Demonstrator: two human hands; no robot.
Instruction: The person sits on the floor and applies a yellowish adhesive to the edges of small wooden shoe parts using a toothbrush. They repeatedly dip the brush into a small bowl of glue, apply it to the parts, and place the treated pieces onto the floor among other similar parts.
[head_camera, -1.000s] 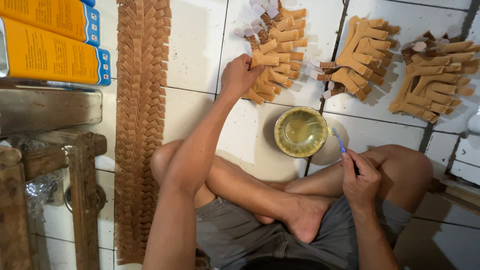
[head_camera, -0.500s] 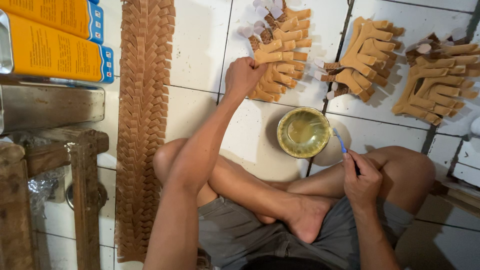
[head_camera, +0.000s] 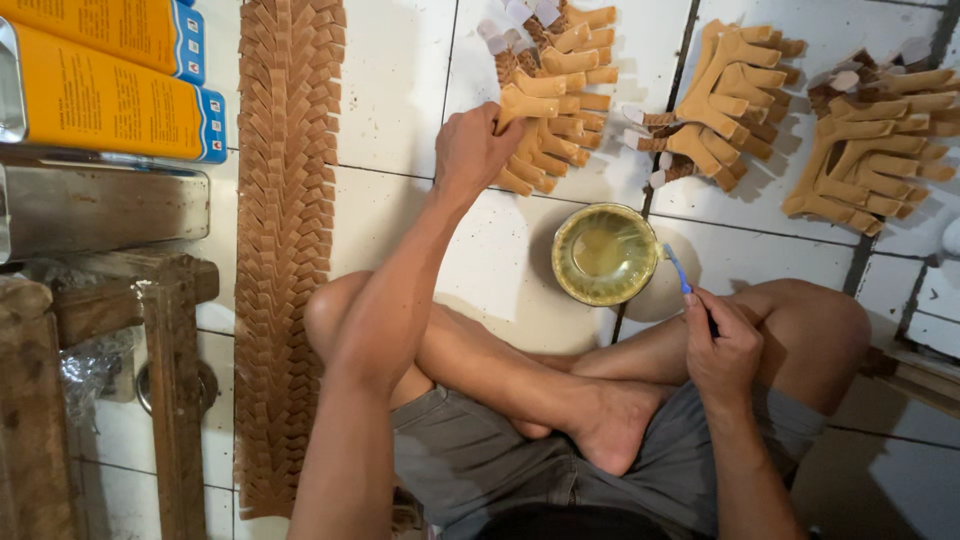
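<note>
white tiles: left hand (head_camera: 478, 148) grasps a wooden piece (head_camera: 527, 103); right hand (head_camera: 722, 345) grips a brush (head_camera: 684, 280).

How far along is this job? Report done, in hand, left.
Seemingly done: the long overlapped row of brown pieces. In hand: left hand grips a forked wooden piece from the nearest pile; right hand holds a blue brush by the bowl of yellowish liquid. Probably left: that pile and two more piles.
</note>
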